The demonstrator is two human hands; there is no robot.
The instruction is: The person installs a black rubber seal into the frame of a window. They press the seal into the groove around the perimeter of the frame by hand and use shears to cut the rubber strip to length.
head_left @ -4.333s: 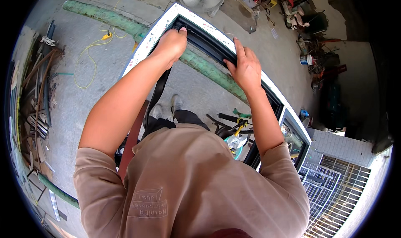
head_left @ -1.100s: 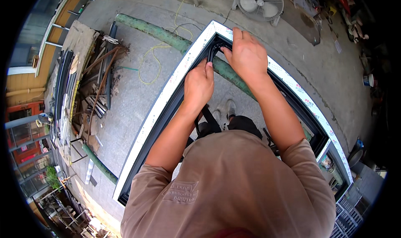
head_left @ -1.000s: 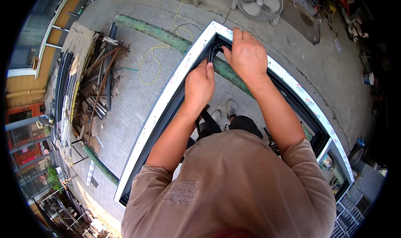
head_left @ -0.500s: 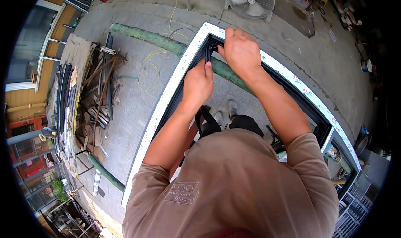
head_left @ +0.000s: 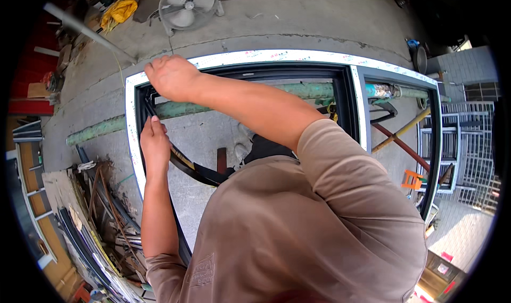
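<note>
A large window frame, dark inside and covered with white printed film on its face, lies across green pipe supports in front of me. At its far left corner, my right hand is closed over the frame's edge, fingers curled to the outer side. Just nearer, my left hand pinches a thin black strip, which looks like a rubber seal. The strip runs up toward the inner corner and hangs in a curve inside the opening. My right hand and its wrist hide part of that corner.
A green pipe passes under the frame. Scrap bars and boards are heaped at left. A floor fan stands beyond the frame. An orange stool and metal lattice frames are at right.
My view has turned, so the frame's far side runs more level and its corner appears farther left. Both hands remain near that corner. The strip's hanging curve now shows below my left hand.
</note>
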